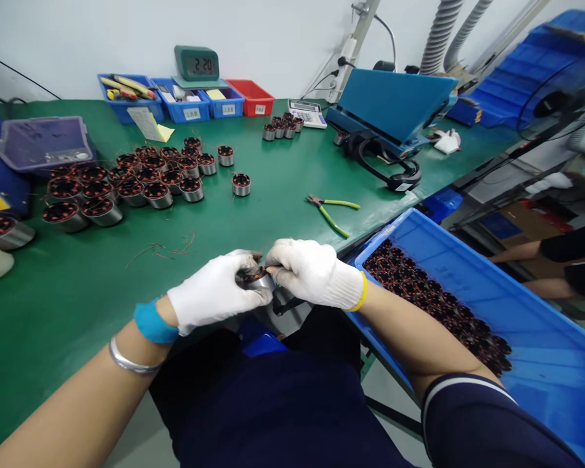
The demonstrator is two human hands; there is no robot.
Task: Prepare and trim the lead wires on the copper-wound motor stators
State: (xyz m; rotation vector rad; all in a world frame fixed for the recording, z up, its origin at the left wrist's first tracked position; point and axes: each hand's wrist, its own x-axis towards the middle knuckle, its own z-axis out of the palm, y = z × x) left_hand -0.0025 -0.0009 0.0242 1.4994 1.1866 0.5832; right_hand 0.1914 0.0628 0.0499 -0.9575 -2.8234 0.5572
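At the front edge of the green table, my left hand (224, 288), in a white glove, is closed around a motor stator (259, 281) with a silver metal ring and copper windings. The gloved fingers of my right hand (312, 272) are pinched together at the stator's upper right rim; what lies between them is hidden. Beyond my hands, green-handled cutting pliers (332, 213) lie with their handles spread. Loose wire offcuts (163, 248) are scattered to the left, and a single stator (241, 184) stands farther back.
Several stators (146, 175) cluster at the left. On the right, a blue crate (468, 273) holds many more. Blue and red bins, a clock (197, 63), a calculator (307, 114) and a black headset (385, 166) stand farther back. Another person's arms (541, 266) show at far right.
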